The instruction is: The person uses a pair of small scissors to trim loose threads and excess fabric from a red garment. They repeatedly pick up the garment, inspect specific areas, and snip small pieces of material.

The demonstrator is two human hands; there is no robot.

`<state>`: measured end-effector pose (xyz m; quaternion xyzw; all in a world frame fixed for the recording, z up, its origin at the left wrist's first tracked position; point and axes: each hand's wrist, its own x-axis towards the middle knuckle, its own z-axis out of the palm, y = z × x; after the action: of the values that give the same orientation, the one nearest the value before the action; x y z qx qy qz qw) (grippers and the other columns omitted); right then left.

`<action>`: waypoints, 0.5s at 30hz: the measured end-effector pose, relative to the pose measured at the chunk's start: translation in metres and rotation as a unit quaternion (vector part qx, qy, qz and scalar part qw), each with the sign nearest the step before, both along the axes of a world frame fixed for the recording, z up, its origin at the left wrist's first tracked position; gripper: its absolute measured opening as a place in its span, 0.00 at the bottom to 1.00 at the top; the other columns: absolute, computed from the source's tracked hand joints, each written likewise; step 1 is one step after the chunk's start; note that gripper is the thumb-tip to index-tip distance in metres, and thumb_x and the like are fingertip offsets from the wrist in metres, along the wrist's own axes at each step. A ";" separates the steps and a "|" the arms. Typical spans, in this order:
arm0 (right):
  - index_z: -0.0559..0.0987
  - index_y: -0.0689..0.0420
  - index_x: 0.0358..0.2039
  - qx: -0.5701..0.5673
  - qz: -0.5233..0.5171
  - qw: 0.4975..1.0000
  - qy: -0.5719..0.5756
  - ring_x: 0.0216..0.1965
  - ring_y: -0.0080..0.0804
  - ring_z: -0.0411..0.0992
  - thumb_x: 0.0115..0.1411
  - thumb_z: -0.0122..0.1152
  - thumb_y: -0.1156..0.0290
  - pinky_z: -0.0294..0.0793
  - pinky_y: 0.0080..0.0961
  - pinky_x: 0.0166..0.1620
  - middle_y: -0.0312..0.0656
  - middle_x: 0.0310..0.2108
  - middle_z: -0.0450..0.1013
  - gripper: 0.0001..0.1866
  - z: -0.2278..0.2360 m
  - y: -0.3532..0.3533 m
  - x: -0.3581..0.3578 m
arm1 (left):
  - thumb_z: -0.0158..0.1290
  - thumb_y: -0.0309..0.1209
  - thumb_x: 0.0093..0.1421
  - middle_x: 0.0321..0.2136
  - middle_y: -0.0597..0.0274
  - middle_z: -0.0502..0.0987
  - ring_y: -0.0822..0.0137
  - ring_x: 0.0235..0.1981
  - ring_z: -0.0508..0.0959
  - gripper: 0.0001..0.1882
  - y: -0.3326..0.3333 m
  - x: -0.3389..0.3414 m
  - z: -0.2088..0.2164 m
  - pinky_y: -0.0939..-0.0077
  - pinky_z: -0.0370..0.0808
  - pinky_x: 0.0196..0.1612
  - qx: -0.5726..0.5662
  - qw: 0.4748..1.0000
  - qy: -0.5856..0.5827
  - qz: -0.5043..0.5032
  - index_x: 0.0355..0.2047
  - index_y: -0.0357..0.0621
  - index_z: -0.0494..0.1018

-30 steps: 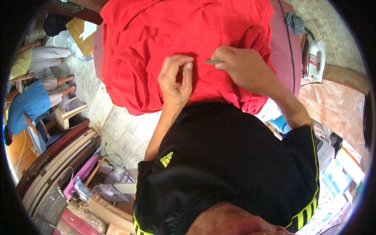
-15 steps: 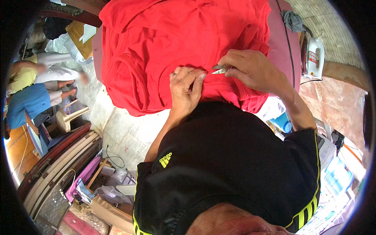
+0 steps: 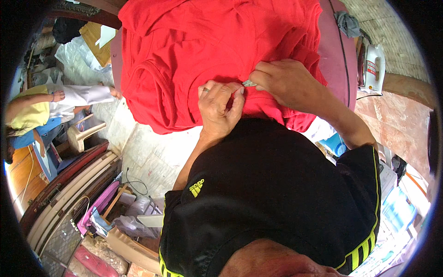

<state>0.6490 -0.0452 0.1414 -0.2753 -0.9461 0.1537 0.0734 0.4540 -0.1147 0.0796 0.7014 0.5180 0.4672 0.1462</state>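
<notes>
A red garment (image 3: 184,55) lies in folds over a padded mauve surface (image 3: 338,55) in front of me. My left hand (image 3: 219,104) is closed, its thumb and forefinger pinching a bit of the red cloth. In my closed right hand (image 3: 284,83) is a small pair of metal thread snips (image 3: 249,83); most of the tool is hidden by my fingers. The blade tips meet the pinched spot, right at my left fingertips. Whether the blades are apart or together is too small to tell.
An iron (image 3: 373,69) with a white handle stands at the right, by a grey rag (image 3: 347,24) and a dark cord. On the left are a person in a yellow top (image 3: 34,108), a small stool (image 3: 80,137) and several stacked long boards (image 3: 74,189).
My right hand has moved left, bringing the snips' tips from a short gap away to my left fingertips. At the far left, people have shifted position.
</notes>
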 end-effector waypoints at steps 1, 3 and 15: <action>0.71 0.54 0.35 0.003 0.002 1.000 -0.009 0.30 0.43 0.76 0.61 0.52 0.70 0.74 0.40 0.33 0.42 0.31 0.70 0.04 0.000 0.000 0.000 | 0.61 0.21 0.48 0.25 0.63 0.78 0.62 0.27 0.74 0.06 0.000 0.000 -0.001 0.69 0.64 0.35 0.005 1.000 0.002 -0.003 0.27 0.43 0.78; 0.71 0.55 0.35 0.001 0.007 1.000 -0.019 0.30 0.43 0.76 0.61 0.52 0.70 0.74 0.39 0.33 0.43 0.31 0.71 0.04 0.001 0.001 0.000 | 0.61 0.20 0.48 0.25 0.62 0.78 0.62 0.27 0.74 0.06 -0.001 0.000 -0.002 0.69 0.64 0.35 0.009 1.000 -0.002 -0.011 0.27 0.42 0.77; 0.71 0.54 0.35 -0.011 0.000 0.999 -0.030 0.32 0.43 0.77 0.61 0.51 0.69 0.75 0.41 0.34 0.41 0.30 0.72 0.04 -0.001 0.002 -0.002 | 0.59 0.19 0.50 0.26 0.58 0.79 0.58 0.28 0.75 0.05 -0.001 0.002 -0.003 0.67 0.67 0.37 -0.019 0.999 -0.038 -0.010 0.28 0.40 0.76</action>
<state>0.6475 -0.0428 0.1405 -0.2810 -0.9461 0.1555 0.0419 0.4565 -0.1153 0.0763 0.6854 0.5139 0.4822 0.1835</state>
